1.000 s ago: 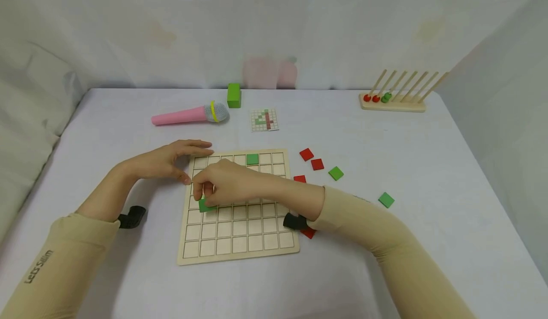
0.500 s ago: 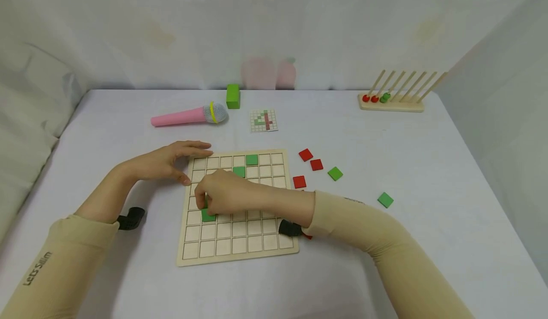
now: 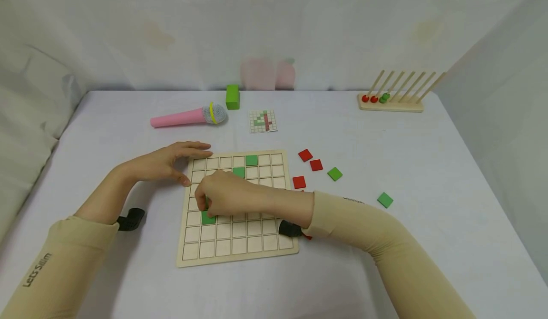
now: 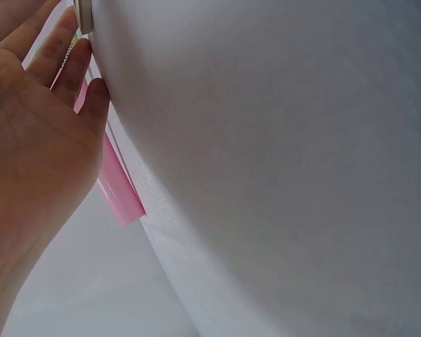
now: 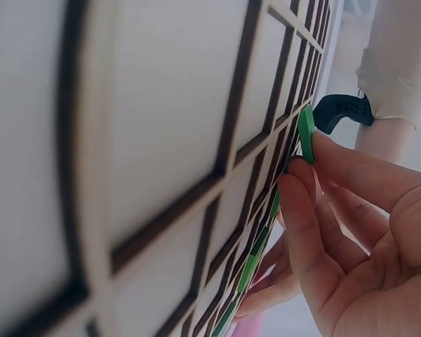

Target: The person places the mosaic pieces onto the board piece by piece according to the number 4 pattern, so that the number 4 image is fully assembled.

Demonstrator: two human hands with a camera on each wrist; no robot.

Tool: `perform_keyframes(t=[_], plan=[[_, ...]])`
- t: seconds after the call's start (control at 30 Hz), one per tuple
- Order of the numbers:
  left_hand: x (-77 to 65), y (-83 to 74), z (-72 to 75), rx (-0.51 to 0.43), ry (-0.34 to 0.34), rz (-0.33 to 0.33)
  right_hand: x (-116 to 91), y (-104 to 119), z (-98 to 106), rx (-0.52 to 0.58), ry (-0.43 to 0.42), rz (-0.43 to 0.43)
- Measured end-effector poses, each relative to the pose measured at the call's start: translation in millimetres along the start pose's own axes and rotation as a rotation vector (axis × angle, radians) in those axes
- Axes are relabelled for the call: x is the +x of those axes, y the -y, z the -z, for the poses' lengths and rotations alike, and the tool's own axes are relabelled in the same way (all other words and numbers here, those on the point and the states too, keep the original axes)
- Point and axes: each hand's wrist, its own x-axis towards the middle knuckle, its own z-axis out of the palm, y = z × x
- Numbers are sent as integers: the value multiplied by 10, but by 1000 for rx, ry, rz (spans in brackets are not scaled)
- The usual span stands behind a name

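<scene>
A pale wooden grid board [image 3: 239,246] lies flat on the table. My right hand [image 3: 227,193] is over its left-middle part, thumb and fingertips at a green square tile [image 3: 208,218]. In the right wrist view, this green tile [image 5: 306,132] stands tilted against the grid, the thumb on its face. Another bit of green shows between the fingers, mostly covered. Further up the board sit two green tiles, one in the top row [image 3: 251,160] and one below it to the left [image 3: 239,172]. My left hand [image 3: 160,161] rests at the board's upper left corner, fingers extended and thumb against the side edge.
Right of the board lie red tiles [image 3: 305,155] and two green tiles [image 3: 335,174]. Behind it are a patterned grid card [image 3: 263,121], a pink toy microphone [image 3: 181,118] and a green block [image 3: 232,97]. A pegged wooden rack [image 3: 390,103] with beads stands back right.
My right hand has shifted slightly toward the near side with the green tile, uncovering the second-row green tile. Over the last half second it barely moves. The left hand stays in place.
</scene>
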Motion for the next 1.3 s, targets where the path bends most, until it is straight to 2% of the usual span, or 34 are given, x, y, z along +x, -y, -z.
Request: perform_keyframes(t=[0.97, 1.13, 1.3], plan=[[-11, -15, 19, 6, -2, 2, 31, 2, -9, -34, -13, -6], [-7, 7, 8, -1, 1, -3, 33, 9, 73, -23, -25, 9], [7, 25, -2, -3, 0, -18, -35, -66, 256, 7, -41, 2]])
